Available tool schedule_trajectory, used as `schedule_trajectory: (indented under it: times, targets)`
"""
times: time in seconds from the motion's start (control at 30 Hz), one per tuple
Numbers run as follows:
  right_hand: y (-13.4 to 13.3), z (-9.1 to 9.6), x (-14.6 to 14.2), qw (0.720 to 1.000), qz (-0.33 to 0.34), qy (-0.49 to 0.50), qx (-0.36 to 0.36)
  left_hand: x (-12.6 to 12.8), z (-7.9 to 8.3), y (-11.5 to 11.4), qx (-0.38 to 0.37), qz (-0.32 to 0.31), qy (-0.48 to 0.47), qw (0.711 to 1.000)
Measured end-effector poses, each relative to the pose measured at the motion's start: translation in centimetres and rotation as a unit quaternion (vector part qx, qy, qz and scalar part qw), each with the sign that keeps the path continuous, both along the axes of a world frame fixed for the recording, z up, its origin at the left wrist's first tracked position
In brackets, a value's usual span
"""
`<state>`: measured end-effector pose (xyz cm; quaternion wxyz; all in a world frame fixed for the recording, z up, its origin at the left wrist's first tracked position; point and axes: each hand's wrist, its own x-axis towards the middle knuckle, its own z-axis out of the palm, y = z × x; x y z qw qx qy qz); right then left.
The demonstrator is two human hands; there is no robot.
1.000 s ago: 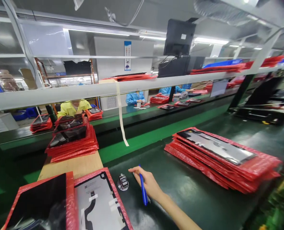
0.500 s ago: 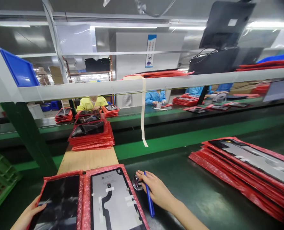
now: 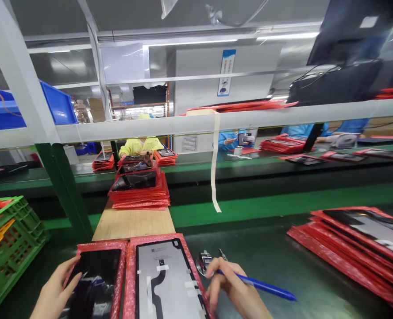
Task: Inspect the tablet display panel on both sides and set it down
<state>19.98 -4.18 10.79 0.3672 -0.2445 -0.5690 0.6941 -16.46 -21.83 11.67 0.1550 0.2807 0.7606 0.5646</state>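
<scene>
the two flat panels in crinkled red bubble wrap lie near you: your left hand (image 3: 55, 292) rests open-fingered on the glossy dark panel (image 3: 95, 281), the grey panel (image 3: 166, 283) just right of it. your right hand (image 3: 231, 288) (beside a small metal counter (image 3: 203, 261)) pinches a slim blue pen (image 3: 259, 286).

Red bubble-wrap sleeves (image 3: 130, 283), a blue pen (image 3: 263, 287), a grey panel (image 3: 165, 283), a dark green counter (image 3: 283, 270), green crates (image 3: 7, 239).
</scene>
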Motion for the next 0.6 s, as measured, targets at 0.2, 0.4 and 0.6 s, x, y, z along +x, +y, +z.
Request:
schedule_trajectory:
  times: [0.2,0.4,0.6]
  targets:
    - [-2.9,-0.6,-2.3,0.998,0.03,-0.028,-0.048,9.4,1.3,2.5,-0.004,-0.226,-0.24,0.944]
    - [-3.3,-2.1,-2.9,0.974,-0.047,-0.172,0.139,11.0,-0.6,4.4,0.01,-0.18,-0.346,0.921]
    - [-3.3,-2.9,-2.3,0.952,-0.072,-0.214,0.209,10.7,-0.9,4.6,0.009,-0.171,-0.348,0.922]
